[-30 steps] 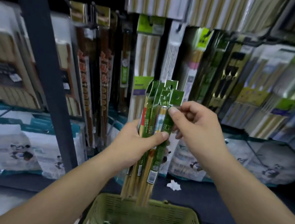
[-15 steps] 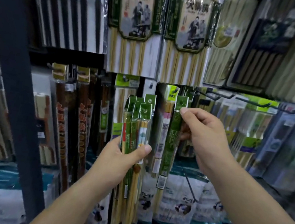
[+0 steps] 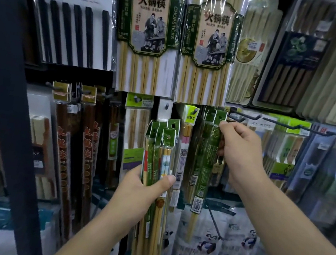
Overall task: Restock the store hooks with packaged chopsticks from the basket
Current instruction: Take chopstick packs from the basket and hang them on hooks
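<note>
Several packaged chopsticks (image 3: 161,145) stand upright as a bundle in the left hand (image 3: 144,190), whose thumb wraps across their front. The right hand (image 3: 242,153) pinches one green pack (image 3: 207,164) near its top, holding its punched header just beside the tip of a black hook (image 3: 246,117). Whether the hole sits on the hook cannot be told.

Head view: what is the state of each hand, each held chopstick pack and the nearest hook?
bundle of green-topped chopstick packs: upright, on no hook.
left hand: grips the bundle.
single green plastic chopstick pack: hangs down, its hole free.
right hand: pinches the single pack near its top.
black metal hook: tip bare, beside the single pack's top.
</note>
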